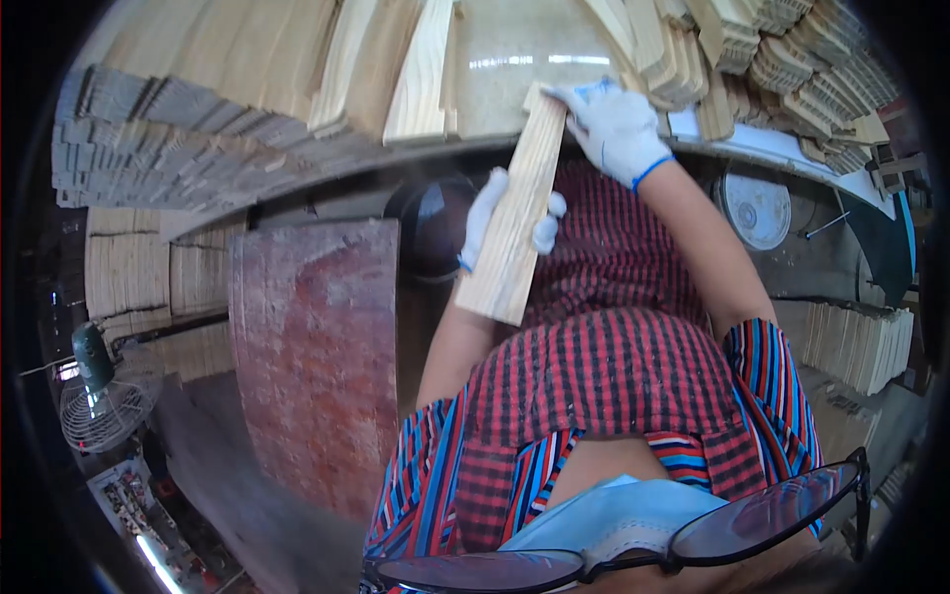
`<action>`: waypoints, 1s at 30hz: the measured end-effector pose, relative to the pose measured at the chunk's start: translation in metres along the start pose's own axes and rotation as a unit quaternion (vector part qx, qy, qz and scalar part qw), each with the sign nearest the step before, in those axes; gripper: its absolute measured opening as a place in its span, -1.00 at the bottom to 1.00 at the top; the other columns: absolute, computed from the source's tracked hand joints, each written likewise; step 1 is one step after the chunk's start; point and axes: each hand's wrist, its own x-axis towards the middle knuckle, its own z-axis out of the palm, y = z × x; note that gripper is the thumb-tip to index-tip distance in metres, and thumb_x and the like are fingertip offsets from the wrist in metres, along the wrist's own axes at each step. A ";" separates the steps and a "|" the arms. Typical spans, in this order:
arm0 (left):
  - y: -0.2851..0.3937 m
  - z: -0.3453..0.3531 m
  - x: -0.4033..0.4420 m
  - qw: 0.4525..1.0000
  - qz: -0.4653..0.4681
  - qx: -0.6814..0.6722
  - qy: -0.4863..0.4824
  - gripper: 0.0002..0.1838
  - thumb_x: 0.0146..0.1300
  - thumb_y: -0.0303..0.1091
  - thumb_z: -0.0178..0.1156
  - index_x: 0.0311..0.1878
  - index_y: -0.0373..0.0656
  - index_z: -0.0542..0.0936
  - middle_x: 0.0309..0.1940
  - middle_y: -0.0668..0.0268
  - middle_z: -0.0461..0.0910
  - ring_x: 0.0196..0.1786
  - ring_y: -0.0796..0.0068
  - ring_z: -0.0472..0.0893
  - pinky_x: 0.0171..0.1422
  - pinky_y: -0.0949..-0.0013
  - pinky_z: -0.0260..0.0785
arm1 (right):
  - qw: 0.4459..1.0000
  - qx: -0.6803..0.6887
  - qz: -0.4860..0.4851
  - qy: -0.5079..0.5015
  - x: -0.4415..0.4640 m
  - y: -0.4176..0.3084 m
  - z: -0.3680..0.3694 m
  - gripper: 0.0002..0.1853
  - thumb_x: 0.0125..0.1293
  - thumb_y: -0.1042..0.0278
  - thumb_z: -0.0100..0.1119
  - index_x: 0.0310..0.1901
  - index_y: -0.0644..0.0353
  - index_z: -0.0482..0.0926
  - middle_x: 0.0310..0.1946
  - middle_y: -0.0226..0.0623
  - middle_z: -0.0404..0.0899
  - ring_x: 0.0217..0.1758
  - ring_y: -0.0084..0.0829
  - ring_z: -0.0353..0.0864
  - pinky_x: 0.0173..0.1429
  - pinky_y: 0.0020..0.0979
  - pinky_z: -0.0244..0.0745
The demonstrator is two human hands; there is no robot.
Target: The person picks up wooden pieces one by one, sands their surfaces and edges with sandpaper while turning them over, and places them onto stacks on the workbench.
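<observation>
A pale wooden board [515, 218] with visible grain is held at a slant in front of the checked apron. My left hand [482, 220], in a white glove with a blue cuff, grips it from beneath around the middle; fingertips show at its right edge. At the board's far end is my right hand [618, 131], also gloved, with thumb and fingers closed on the top corner. Part of that grip is hidden. Beyond the hands runs a worktable [529, 49], where a notched pale board [421, 79] lies left of the bare strip.
Stacked wooden boards [188, 109] fill the table's left side, and more wood pieces [673, 59] lie at the right. A reddish-brown panel [317, 356] stands to the left. A fan [104, 396] is at far left, and a round white lid [757, 208] sits below the table at right.
</observation>
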 end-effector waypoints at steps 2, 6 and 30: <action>0.001 -0.003 0.000 1.000 0.007 0.015 -0.008 -0.32 0.41 0.28 -0.17 0.27 -0.14 0.36 -0.14 -0.11 0.53 -0.36 0.09 0.62 -0.35 0.20 0.56 | 0.994 -0.076 0.049 -0.069 0.007 -0.007 -0.009 -0.54 0.37 0.18 -0.01 0.32 -0.18 0.37 -0.23 -0.18 0.65 -0.10 -0.15 0.64 -0.07 -0.13 0.56; 0.002 -0.005 0.008 1.000 -0.001 0.003 -0.031 -0.27 0.39 0.34 -0.21 0.26 -0.13 0.37 -0.17 -0.10 0.53 -0.38 0.11 0.59 -0.36 0.23 0.53 | 0.990 -0.012 0.099 -0.103 -0.002 -0.013 -0.016 -0.53 0.41 0.17 -0.07 0.34 -0.17 0.33 -0.15 -0.14 0.66 -0.10 -0.10 0.64 -0.04 -0.09 0.56; 0.001 0.015 0.050 0.905 0.244 0.320 0.136 -0.63 0.37 -0.31 0.10 0.14 -0.35 0.49 -0.13 0.23 0.61 -0.12 0.43 0.61 -0.02 0.39 0.49 | 0.994 0.001 -0.079 0.071 -0.014 -0.034 -0.048 -0.49 0.21 0.36 0.07 0.24 -0.12 0.41 -0.17 -0.10 0.65 -0.18 -0.10 0.65 -0.10 -0.13 0.57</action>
